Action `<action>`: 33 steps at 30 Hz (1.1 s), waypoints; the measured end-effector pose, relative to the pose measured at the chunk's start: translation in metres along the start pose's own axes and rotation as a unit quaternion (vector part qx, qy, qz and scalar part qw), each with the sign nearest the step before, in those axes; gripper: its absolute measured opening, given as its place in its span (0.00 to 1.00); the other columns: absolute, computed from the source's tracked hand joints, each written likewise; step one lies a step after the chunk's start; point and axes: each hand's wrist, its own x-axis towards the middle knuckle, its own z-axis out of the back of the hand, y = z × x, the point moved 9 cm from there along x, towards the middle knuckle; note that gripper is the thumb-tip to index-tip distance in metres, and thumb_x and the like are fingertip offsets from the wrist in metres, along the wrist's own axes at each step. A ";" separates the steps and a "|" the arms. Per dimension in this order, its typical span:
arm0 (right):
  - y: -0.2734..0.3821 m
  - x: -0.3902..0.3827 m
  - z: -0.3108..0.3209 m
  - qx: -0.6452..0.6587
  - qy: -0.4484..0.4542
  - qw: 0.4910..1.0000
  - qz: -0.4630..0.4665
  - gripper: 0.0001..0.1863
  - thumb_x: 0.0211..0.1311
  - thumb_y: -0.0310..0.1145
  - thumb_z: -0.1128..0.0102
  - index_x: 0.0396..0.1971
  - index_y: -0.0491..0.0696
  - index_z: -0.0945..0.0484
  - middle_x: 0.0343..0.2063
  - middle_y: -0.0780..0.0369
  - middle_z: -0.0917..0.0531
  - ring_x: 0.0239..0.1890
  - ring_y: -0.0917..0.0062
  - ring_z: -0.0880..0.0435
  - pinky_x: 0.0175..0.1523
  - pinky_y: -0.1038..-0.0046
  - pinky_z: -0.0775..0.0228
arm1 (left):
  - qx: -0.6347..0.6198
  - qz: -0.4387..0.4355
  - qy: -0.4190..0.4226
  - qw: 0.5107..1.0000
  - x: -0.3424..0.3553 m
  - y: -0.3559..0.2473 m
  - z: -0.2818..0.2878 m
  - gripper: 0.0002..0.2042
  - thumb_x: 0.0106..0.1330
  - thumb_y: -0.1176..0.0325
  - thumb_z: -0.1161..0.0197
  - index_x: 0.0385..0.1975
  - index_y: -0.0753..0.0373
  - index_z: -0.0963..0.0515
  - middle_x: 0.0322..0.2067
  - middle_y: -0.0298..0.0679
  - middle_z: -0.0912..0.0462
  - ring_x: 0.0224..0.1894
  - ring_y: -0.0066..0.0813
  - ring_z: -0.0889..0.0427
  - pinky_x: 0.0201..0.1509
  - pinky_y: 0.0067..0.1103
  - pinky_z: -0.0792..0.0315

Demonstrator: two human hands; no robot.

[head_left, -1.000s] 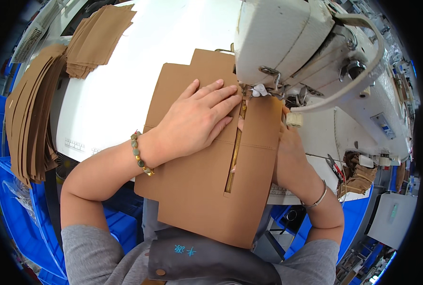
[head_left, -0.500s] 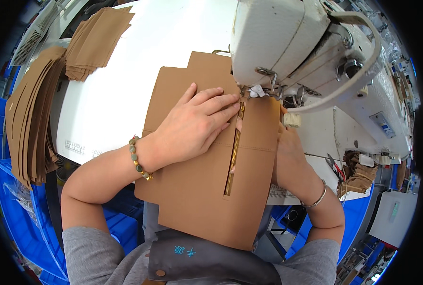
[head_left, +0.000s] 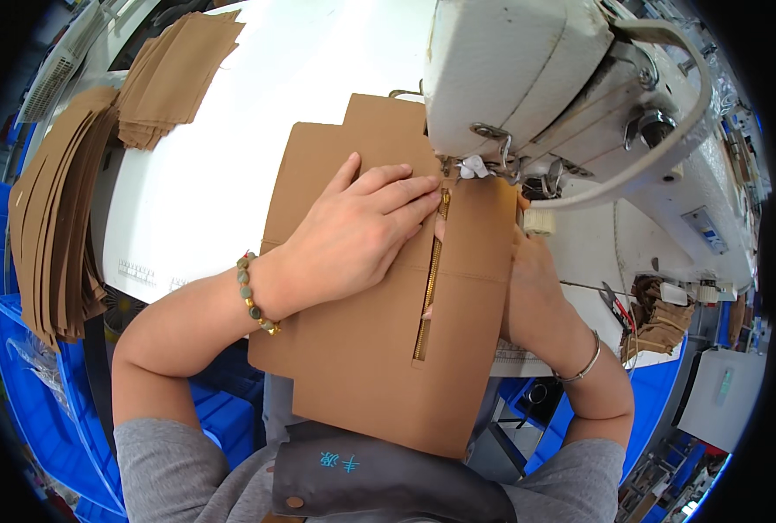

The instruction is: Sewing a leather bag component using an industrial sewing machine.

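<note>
A brown panel [head_left: 370, 357] with a long slot showing a gold zipper [head_left: 433, 261] lies under the needle and presser foot [head_left: 447, 170] of a white sewing machine [head_left: 519, 74]. My left hand [head_left: 357, 231] rests flat on the panel left of the zipper, fingers extended near the foot, a bead bracelet at its wrist. My right hand [head_left: 527, 275] grips the panel's right edge, its fingers mostly hidden underneath; bits of skin show through the slot.
Two stacks of brown pieces [head_left: 57, 209] [head_left: 174, 74] sit at the left of the white table [head_left: 170, 235]. Blue bins [head_left: 39, 392] flank me below. At right are red-handled snippers [head_left: 615, 305] and small brown scraps [head_left: 658, 327].
The panel, its zipper and my left hand have shifted slightly toward my body since a second ago. My right hand stays at the panel's right edge.
</note>
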 end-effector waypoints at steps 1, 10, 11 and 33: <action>0.000 0.000 0.000 0.000 0.000 1.000 -0.003 0.32 0.58 0.46 0.34 0.63 0.48 0.21 0.55 0.60 0.14 0.57 0.67 0.14 0.69 0.31 0.42 | 0.003 0.000 0.002 1.000 0.000 0.000 0.000 0.19 0.72 0.70 0.39 0.62 0.59 0.21 0.67 0.35 0.22 0.68 0.41 0.26 0.73 0.54 0.36; 0.002 -0.001 0.000 -0.017 -0.010 1.000 0.020 0.35 0.60 0.46 0.35 0.67 0.47 0.24 0.51 0.60 0.12 0.45 0.67 0.10 0.69 0.31 0.44 | 0.015 0.005 -0.001 1.000 0.000 0.001 0.000 0.18 0.73 0.69 0.40 0.62 0.59 0.20 0.67 0.35 0.22 0.69 0.40 0.26 0.74 0.53 0.36; 0.002 -0.001 0.000 -0.015 -0.007 1.000 0.019 0.35 0.60 0.46 0.35 0.67 0.47 0.24 0.51 0.60 0.12 0.45 0.67 0.10 0.69 0.31 0.44 | 0.015 0.006 -0.001 1.000 0.000 0.001 0.000 0.18 0.73 0.69 0.40 0.62 0.59 0.20 0.67 0.35 0.22 0.69 0.40 0.26 0.74 0.53 0.36; -0.009 -0.001 0.018 0.106 0.023 0.994 -0.024 0.22 0.56 0.36 0.31 0.53 0.50 0.15 0.44 0.56 0.12 0.45 0.58 0.14 0.57 0.56 0.27 | 0.031 -0.008 -0.010 0.999 0.006 0.000 0.003 0.17 0.72 0.64 0.36 0.58 0.58 0.18 0.62 0.31 0.18 0.64 0.35 0.22 0.73 0.49 0.34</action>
